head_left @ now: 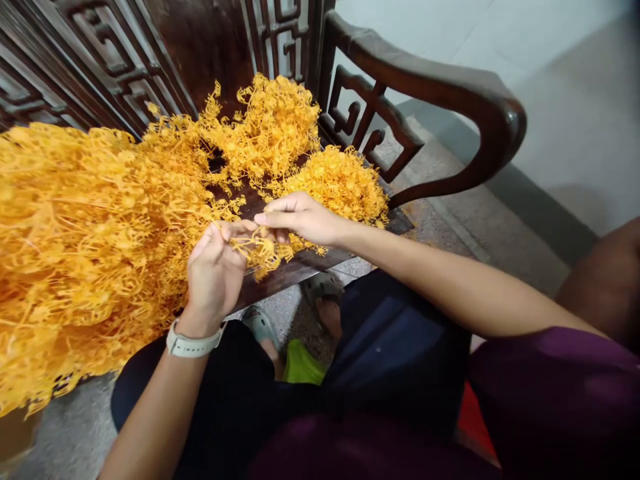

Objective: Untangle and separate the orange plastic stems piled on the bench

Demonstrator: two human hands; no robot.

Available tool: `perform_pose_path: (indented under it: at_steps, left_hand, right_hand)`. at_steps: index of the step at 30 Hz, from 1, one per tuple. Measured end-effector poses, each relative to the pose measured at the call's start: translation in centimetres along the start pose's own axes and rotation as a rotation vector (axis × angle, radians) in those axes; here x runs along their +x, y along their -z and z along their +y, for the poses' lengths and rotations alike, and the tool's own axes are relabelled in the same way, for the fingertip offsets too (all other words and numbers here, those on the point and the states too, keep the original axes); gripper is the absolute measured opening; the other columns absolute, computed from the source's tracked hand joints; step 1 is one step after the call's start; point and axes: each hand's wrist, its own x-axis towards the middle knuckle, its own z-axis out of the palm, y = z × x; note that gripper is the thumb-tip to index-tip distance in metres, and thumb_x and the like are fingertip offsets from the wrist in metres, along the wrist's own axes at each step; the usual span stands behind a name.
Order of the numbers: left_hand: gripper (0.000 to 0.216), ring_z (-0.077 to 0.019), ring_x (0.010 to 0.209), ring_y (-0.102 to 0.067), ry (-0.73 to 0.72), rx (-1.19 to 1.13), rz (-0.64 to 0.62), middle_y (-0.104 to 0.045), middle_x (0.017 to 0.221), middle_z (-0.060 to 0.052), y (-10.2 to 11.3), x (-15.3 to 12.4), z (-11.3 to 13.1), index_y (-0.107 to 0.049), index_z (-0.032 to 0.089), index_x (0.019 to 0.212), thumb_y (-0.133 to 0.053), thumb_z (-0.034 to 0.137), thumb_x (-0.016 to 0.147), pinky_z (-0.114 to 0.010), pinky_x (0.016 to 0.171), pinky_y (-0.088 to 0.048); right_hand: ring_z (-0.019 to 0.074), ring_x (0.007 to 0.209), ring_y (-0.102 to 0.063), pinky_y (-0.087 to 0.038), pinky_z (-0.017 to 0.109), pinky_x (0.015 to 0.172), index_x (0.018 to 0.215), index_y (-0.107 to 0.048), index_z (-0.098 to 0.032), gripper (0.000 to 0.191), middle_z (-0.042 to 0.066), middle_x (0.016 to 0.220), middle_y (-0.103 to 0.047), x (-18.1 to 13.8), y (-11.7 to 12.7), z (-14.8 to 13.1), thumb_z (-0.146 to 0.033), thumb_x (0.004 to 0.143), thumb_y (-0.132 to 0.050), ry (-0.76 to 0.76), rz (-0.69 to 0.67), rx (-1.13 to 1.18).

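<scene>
My left hand (215,270) is curled shut around a small orange plastic sprig (260,252), held over the front edge of a dark wooden bench (295,270). My right hand (300,217) pinches the same sprig from the right, fingers pressed together. A big heap of orange plastic sprigs (85,247) fills the left of the bench. Two smaller orange clumps lie behind my hands, one at the back (273,123) and one by the armrest (343,183). A pale watch (193,345) is on my left wrist.
The bench has a carved lattice back (100,60) and a curved wooden armrest (440,87) on the right. Below are my dark-clothed legs (400,347), sandalled feet (320,300) and a speckled grey floor (500,220). Something green (300,365) shows between my legs.
</scene>
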Motion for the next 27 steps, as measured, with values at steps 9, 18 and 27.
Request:
perform_pose_path:
  at_steps: [9,18,27]
  left_hand:
    - [0.064,-0.0132,0.058,-0.053,0.175,0.033,-0.057,-0.035,0.061,0.002,-1.6,-0.6,0.3,-0.042,0.021,0.060,-0.059,0.057,0.109,-0.026,0.064,-0.052]
    - [0.061,-0.0169,0.065,-0.064,0.233,0.082,-0.123,-0.054,0.058,-0.002,-0.9,-1.9,1.2,-0.055,0.020,0.065,-0.062,0.066,0.105,-0.026,0.068,-0.056]
    - [0.032,-0.0161,0.095,-0.077,0.139,-0.080,0.036,-0.074,0.090,-0.003,-0.4,-0.5,0.8,-0.076,0.018,0.092,-0.101,0.031,0.077,-0.026,0.100,-0.065]
  right_hand:
    - [0.0052,0.057,-0.056,-0.045,0.019,0.054,0.080,-0.068,-0.014,0.045,-0.003,0.065,-0.066,0.3,0.6,1.2,-0.052,0.088,-0.090,0.153,-0.143,-0.114]
    - [0.0127,0.059,-0.056,-0.048,0.030,0.056,0.079,-0.055,-0.022,0.027,0.000,0.067,-0.060,0.5,14.5,0.1,-0.028,0.098,-0.073,0.051,0.822,-0.442]
    - [0.0169,0.083,-0.059,-0.048,0.036,0.080,0.089,-0.067,-0.018,0.012,0.007,0.095,-0.071,-1.2,13.7,-0.5,-0.021,0.087,-0.078,0.031,0.647,-0.908]
